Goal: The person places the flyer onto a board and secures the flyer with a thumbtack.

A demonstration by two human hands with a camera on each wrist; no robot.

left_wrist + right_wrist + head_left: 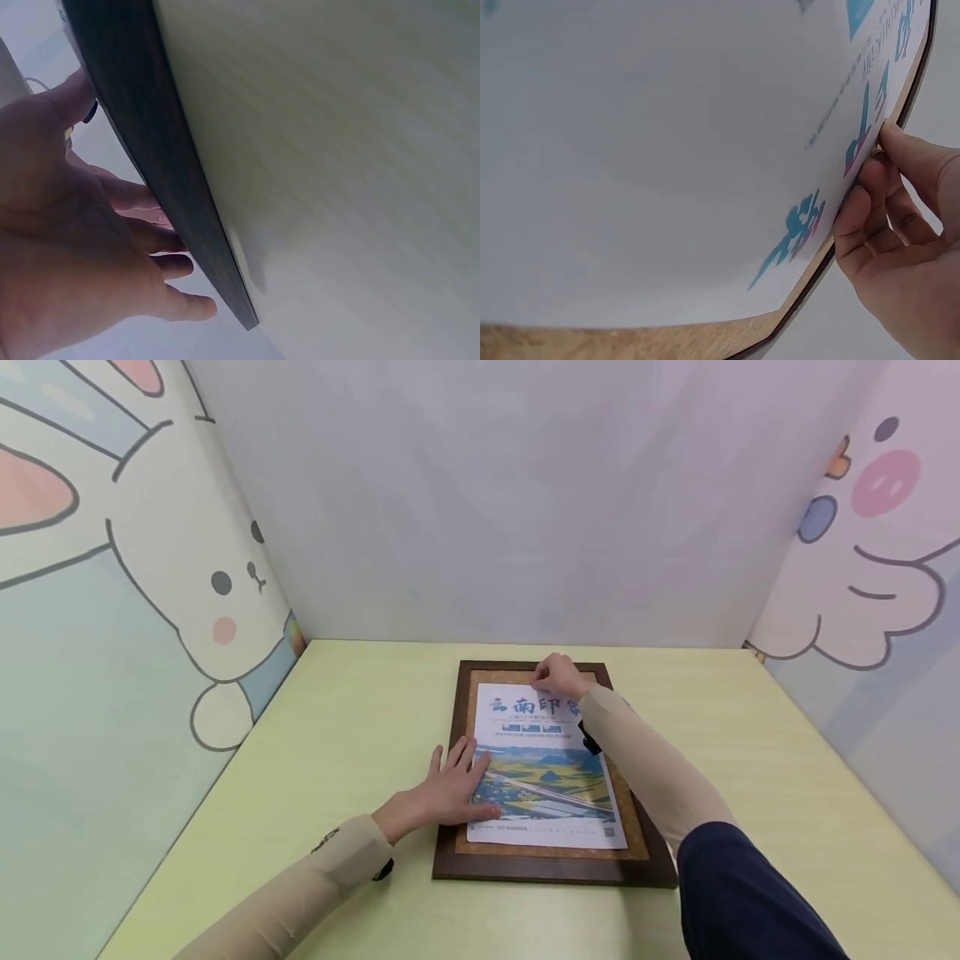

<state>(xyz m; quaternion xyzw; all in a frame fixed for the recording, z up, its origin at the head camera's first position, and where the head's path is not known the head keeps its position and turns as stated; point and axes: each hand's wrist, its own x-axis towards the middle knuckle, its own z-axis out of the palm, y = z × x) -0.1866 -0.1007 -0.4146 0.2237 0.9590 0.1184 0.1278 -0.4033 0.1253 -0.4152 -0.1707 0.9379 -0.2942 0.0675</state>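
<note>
A white poster [532, 835] with blue lettering and a printed landscape lies on a cork board [637, 835] in a dark brown wooden frame [555, 870]. My left hand [446, 789] rests spread over the poster's left edge and the board's left side. In the left wrist view, its fingers [176, 266] show beyond the dark frame side [150, 112]. At the poster's top edge my right hand [558, 677] has its fingers curled. Between thumb and fingers, the right wrist view shows a small gold-coloured tack [877, 152], mostly hidden.
The board lies on a pale yellow table [375, 710]. A plain light backdrop [525, 510] stands behind the table. Side panels carry a cartoon rabbit [187, 577] at left and a cartoon bird [877, 560] at right.
</note>
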